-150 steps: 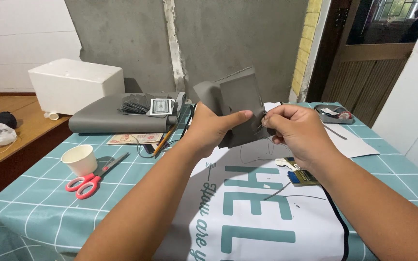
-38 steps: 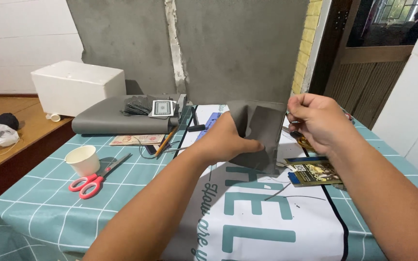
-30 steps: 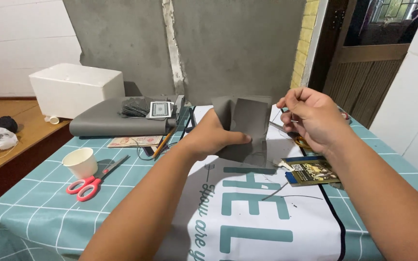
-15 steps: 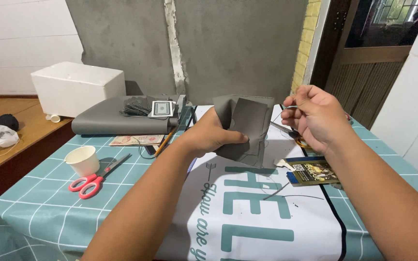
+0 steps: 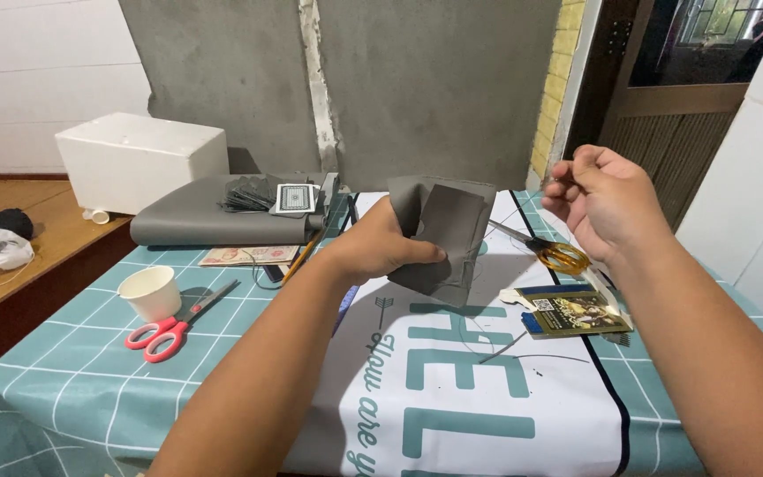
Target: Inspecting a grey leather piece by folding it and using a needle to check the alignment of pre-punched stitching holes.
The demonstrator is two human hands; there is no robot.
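Observation:
My left hand (image 5: 381,249) grips a folded piece of grey fabric (image 5: 445,231) and holds it upright above the table, thumb across its front. My right hand (image 5: 607,199) is raised to the right of the fabric, apart from it. Its fingertips are pinched together on a thin sewing needle that is hard to make out. A fine thread seems to trail from the fabric's lower edge. Below the hands a white banner (image 5: 452,389) with teal letters covers the teal checked tablecloth (image 5: 72,389).
Yellow-handled scissors (image 5: 560,257) and a small printed card packet (image 5: 571,311) lie under my right hand. Red scissors (image 5: 168,327) and a paper cup (image 5: 152,291) sit at the left. Behind are a grey fabric roll (image 5: 214,221), a white foam box (image 5: 139,159) and a wooden bench (image 5: 11,283).
My right hand has drawn up and away to the right from the fabric. My left hand has kept the fabric at about the same height, turning it slightly.

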